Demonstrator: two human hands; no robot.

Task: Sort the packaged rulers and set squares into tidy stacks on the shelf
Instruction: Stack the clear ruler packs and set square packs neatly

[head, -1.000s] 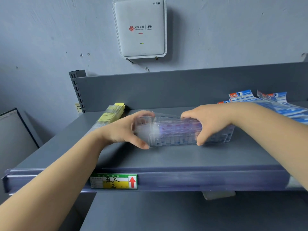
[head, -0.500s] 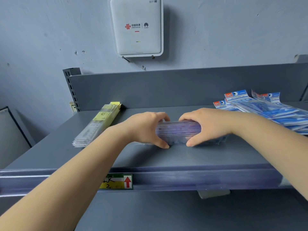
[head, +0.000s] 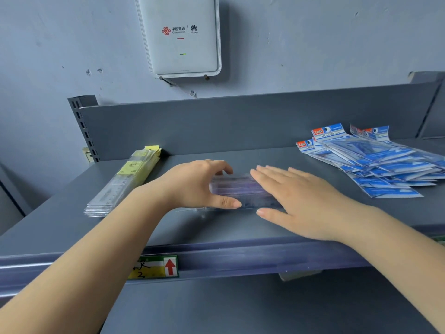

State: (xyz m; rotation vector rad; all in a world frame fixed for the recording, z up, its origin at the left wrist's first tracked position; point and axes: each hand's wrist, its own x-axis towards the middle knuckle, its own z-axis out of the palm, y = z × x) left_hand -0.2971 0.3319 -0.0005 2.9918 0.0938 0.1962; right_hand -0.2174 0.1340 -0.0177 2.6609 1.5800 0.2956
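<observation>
Mid-shelf (head: 72, 227), just behind price rail (head: 240, 257): clear ruler stack (head: 237, 189) lies flat, long axis along rail. Bare shelf both ends: yellow-label stack (head: 125, 179) well left, blue set-square packs (head: 385, 165) fanned well right. Your left hand (head: 195, 184) cups stack's left end, fingers curled round it. Your right hand (head: 298, 201) rests flat on top, fingers straight.

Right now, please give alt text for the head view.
Two hands square a purple ruler stack on a grey shelf: left hand curls round its end, right hand lies flat on it. Yellow packs left, blue packs right.
</observation>
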